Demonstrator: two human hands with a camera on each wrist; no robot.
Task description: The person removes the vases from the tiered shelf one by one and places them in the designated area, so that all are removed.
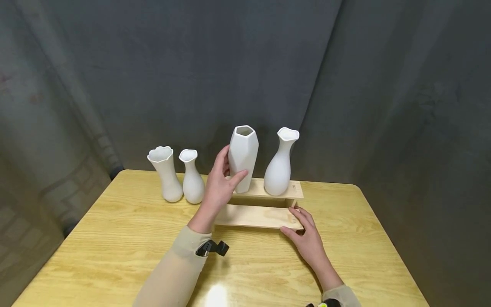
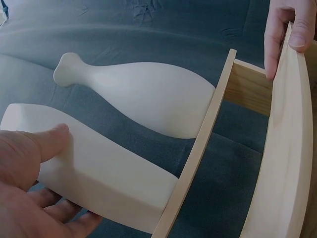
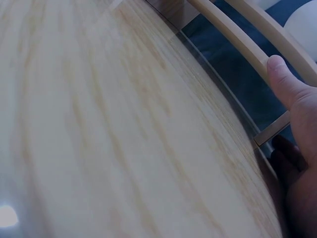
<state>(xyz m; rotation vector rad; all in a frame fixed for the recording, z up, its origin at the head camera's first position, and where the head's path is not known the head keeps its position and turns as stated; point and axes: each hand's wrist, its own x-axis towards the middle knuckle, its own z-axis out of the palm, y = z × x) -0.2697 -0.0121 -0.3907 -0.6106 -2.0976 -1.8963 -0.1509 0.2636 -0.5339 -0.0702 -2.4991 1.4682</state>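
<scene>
My left hand (image 1: pixel 220 183) holds a tall faceted white vase (image 1: pixel 244 155), thumb on its near face and fingers round its left side. The base of this vase meets the upper board of a two-step pale wood stand (image 1: pixel 249 215). To its right on the same board stands a white vase with a narrow neck and wavy rim (image 1: pixel 278 170); its round body shows whole in the left wrist view. With thumb at the front edge and fingers over the top, my right hand (image 1: pixel 308 241) grips the right end of the stand's lower board.
Left of the stand, two smaller white vases stand close together on the wooden table (image 1: pixel 115 247): a fluted-rim one (image 1: pixel 167 179) and a narrow-necked one (image 1: pixel 193 183). A dark grey curtain (image 1: pixel 199 76) hangs behind the table.
</scene>
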